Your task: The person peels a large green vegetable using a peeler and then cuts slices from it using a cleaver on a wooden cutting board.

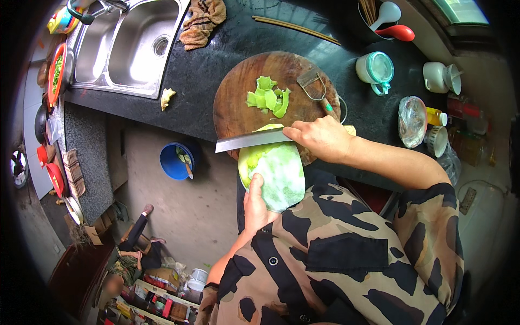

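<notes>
My left hand [256,207] supports a large piece of pale green winter melon [280,174] from below, thumb on its side, at the front edge of the counter. In my right hand [321,138] is a kitchen knife with a broad metal blade [252,139], lying across the melon's upper part. Part of the rind is off there. Behind the melon is a round wooden chopping board [235,81]. Several green peel strips [268,97] lie on it, beside a peeler [315,85] whose handle end is partly hidden by my right hand.
A double steel sink [138,44] and a brown cloth [203,24] are at the left. Chopsticks [296,29] lie behind the board; a lidded jar [374,69] stands to its right. A blue bucket [177,162] is on the floor. A person [134,252] sits at lower left.
</notes>
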The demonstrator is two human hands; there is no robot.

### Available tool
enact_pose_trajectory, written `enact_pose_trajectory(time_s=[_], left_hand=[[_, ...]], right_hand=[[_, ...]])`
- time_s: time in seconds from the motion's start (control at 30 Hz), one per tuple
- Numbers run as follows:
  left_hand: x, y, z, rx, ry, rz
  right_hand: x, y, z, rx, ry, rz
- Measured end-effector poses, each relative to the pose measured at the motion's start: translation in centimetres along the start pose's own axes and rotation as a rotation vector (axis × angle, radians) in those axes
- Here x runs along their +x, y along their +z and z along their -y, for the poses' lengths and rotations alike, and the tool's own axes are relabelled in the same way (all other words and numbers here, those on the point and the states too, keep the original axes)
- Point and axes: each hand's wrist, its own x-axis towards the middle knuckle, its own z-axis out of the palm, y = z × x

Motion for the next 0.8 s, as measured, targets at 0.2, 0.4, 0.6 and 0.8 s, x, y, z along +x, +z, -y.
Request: enact_pose_trajectory(time_s=[0.2, 0.4, 0.6, 0.8], left_hand=[[-0.1, 0.4, -0.3, -0.035, -0.018, -0.027], [0.0, 0.2, -0.4, -0.053, -0.019, 0.001], [-0.1, 0.3, -0.2, -0.035, -0.002, 0.000], [-0.1, 0.4, 0.0, -0.038, 0.015, -0.031]], right_hand=[[0.9, 0.5, -0.2, -0.027, -0.024, -0.003], [2.0, 1.0, -0.5, -0.026, -0.034, -0.001], [2.5, 1.9, -0.9, 0.022, 0.039, -0.033], [-0.4, 2.2, -1.9, 0.219, 0.099, -0.312]])
